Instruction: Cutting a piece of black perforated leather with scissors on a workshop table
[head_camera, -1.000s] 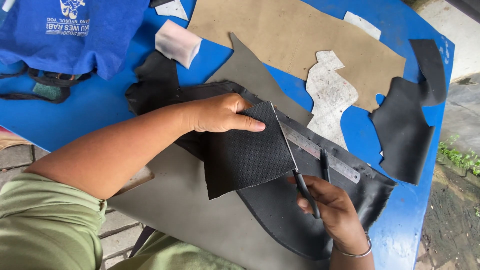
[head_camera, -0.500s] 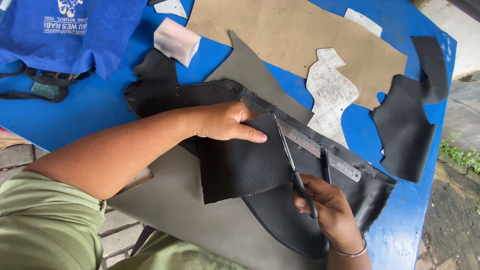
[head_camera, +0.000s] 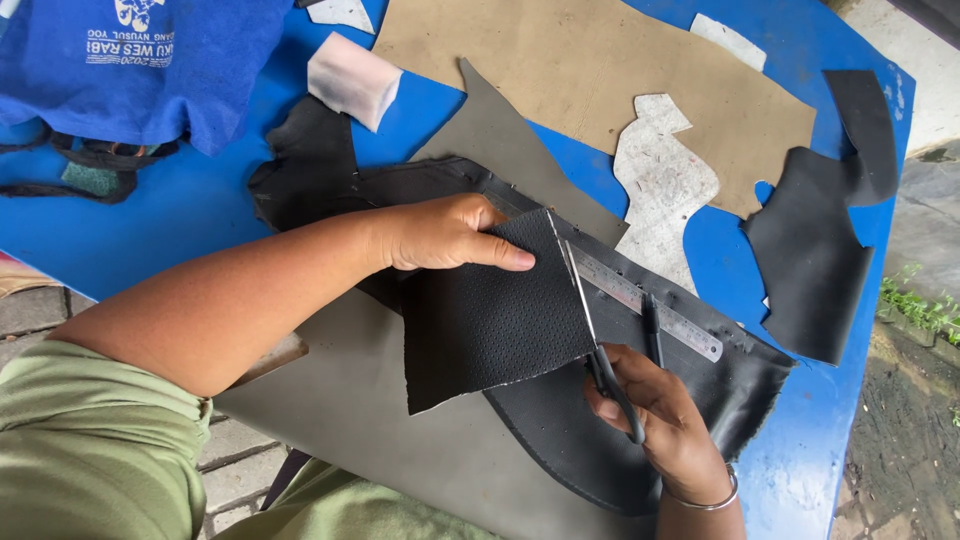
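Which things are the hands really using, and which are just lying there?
In use:
left hand pressing the black perforated sheet
right hand holding scissors

Lying about:
metal ruler
black pen
tan sheet
blue cloth bag
black cut piece

Left hand (head_camera: 445, 235) flat, fingers extended; right hand (head_camera: 665, 420) curled, gripping

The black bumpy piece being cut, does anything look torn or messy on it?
Yes. The black textured piece has a ragged, whitish lower edge, rough rather than cleanly cut. The left hand presses it flat while the right hand holds scissors along its right edge, beside a metal ruler. Nothing is spilled.
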